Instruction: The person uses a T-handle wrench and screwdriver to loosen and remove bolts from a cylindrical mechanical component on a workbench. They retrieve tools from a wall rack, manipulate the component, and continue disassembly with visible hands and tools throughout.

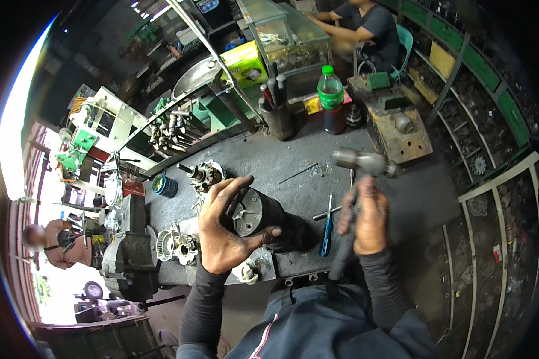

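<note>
My left hand [220, 232] grips the end of a black cylindrical motor housing [279, 221], fingers over its far side and thumb on the near side. The housing stands on the dark workbench [251, 154], its flat grey end plate facing up. In my right hand [371, 222] is a hammer [364, 160], held by the handle with its metal head raised right of the housing and apart from it. A blue screwdriver [326, 234] lies between the housing and my right hand. Left of the housing are a rotor [202, 174] and open metal casings [178, 245].
A blue jar [164, 185] and a big grey casing [132, 257] are at the left. At the back stand a tool-filled can [278, 121] and a green-capped bottle [331, 99]. A heavy metal block [401, 136] sits back right. A person [368, 39] sits beyond the bench.
</note>
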The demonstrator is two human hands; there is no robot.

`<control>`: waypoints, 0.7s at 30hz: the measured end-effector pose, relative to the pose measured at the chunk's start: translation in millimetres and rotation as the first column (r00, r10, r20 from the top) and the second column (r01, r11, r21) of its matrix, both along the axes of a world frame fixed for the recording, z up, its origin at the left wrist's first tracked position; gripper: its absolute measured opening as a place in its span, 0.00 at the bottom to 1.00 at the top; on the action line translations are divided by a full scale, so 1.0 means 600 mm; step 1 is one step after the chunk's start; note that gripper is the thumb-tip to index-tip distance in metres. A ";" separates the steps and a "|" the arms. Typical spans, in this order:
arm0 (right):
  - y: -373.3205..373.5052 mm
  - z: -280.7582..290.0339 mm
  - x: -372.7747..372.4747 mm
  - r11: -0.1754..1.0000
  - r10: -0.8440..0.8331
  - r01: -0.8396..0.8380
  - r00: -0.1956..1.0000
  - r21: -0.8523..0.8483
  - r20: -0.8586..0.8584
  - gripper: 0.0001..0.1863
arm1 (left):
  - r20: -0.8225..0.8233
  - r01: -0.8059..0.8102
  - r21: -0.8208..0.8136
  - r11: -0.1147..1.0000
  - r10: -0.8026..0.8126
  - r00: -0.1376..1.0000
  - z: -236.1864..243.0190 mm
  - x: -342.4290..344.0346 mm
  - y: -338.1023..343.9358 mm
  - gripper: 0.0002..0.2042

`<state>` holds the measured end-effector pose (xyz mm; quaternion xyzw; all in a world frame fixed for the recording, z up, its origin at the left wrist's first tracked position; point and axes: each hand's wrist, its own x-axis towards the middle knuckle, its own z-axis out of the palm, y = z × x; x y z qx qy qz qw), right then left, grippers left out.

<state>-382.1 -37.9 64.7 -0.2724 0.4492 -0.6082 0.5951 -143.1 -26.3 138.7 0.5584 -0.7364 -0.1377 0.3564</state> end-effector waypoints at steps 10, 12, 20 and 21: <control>-0.014 -0.060 0.025 0.991 0.115 -0.123 0.986 0.059 0.121 0.31 | -0.024 -0.086 -0.050 0.995 0.085 0.996 -0.016 0.009 0.008 0.43; -0.015 -0.050 0.028 0.876 0.483 -0.480 0.874 0.050 -0.058 0.31 | 0.057 -0.059 -0.080 0.995 0.064 0.996 -0.018 0.007 0.008 0.43; -0.022 -0.037 0.015 0.949 0.313 -0.313 0.950 0.043 -0.005 0.34 | 0.059 -0.031 -0.097 0.995 0.037 0.998 -0.018 -0.001 0.003 0.45; -0.023 -0.040 0.013 0.948 0.317 -0.317 0.946 0.011 -0.073 0.33 | -0.028 -0.049 -0.060 0.997 0.047 0.999 -0.019 0.000 0.003 0.45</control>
